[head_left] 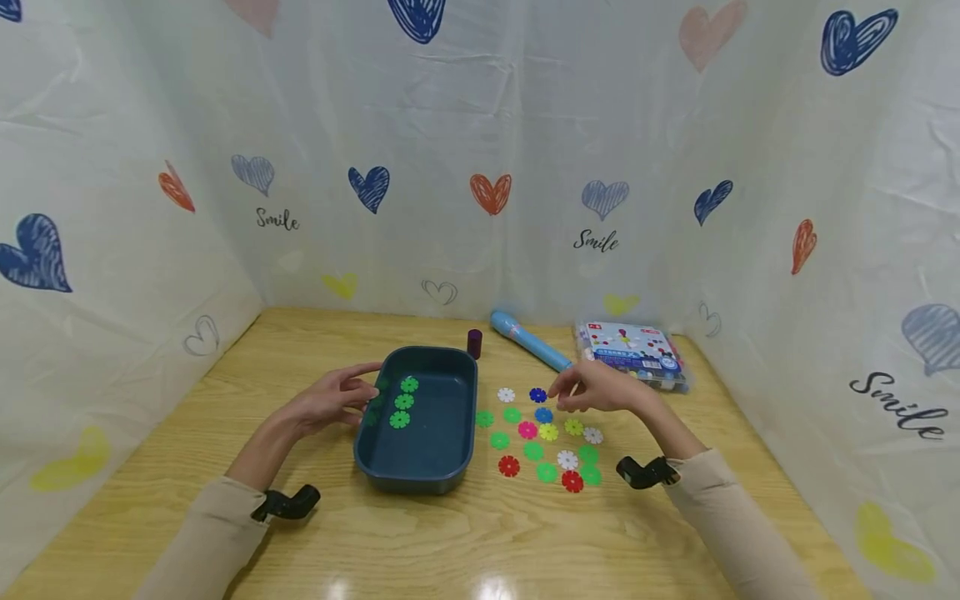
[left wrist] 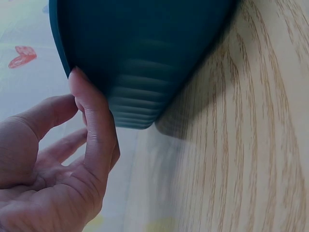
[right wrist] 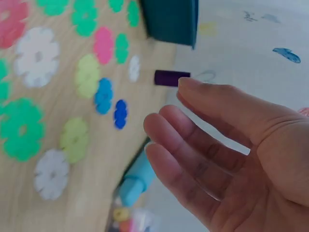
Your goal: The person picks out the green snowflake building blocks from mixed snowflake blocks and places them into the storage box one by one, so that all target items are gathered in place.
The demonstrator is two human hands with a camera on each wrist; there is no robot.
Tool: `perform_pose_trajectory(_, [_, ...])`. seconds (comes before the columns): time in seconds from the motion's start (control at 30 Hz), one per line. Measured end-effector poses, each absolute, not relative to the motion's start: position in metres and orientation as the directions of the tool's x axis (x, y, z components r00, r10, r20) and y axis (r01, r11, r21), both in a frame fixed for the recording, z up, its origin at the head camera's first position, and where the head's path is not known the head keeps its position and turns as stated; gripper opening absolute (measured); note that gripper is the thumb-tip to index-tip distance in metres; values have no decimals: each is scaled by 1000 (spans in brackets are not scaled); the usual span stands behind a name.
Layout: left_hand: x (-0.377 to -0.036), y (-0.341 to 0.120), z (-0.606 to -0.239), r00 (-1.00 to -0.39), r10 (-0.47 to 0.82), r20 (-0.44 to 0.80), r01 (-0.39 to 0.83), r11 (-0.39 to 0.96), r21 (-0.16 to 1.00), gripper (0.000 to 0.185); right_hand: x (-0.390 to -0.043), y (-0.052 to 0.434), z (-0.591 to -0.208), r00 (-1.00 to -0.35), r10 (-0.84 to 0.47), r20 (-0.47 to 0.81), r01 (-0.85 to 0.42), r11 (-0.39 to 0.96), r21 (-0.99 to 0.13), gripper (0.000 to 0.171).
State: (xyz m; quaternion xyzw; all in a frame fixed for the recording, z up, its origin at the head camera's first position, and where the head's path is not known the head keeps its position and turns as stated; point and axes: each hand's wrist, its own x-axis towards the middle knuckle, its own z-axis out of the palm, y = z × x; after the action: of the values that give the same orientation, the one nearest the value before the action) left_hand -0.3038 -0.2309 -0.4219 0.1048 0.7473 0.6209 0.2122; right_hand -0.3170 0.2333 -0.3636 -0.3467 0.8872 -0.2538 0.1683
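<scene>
My left hand (head_left: 337,398) is at the left side of a dark teal plastic bin (head_left: 438,477), its fingertips right at the rim. In the left wrist view, the fingers (left wrist: 99,130) overlap the bin's outer wall (left wrist: 140,92). Three green snowflake discs (head_left: 403,402) lie in a column inside the bin. My right hand (head_left: 596,387) hovers with loosely bent fingers and nothing between them. It is nearest to a dark blue snowflake disc (head_left: 537,395) and a lighter blue disc (head_left: 543,415). Several green, yellow, white, red and pink discs (head_left: 528,430) lie scattered right of the bin.
A small dark purple cylinder (head_left: 475,343) stands at the bin's far right corner. Behind the discs lies a light blue microphone-shaped stick (head_left: 532,342). A clear box of toy pieces (head_left: 633,354) sits at the back right. Heart-printed curtains (head_left: 420,250) enclose the wooden table (head_left: 420,542).
</scene>
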Motion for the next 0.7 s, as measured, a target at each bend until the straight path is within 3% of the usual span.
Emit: perform_pose_trajectory(0.7, [-304, -232, -423, -889, 420, -184, -104, 207, 973, 69, -286, 285, -415, -718, -679, -150, -488, 646, -587, 19])
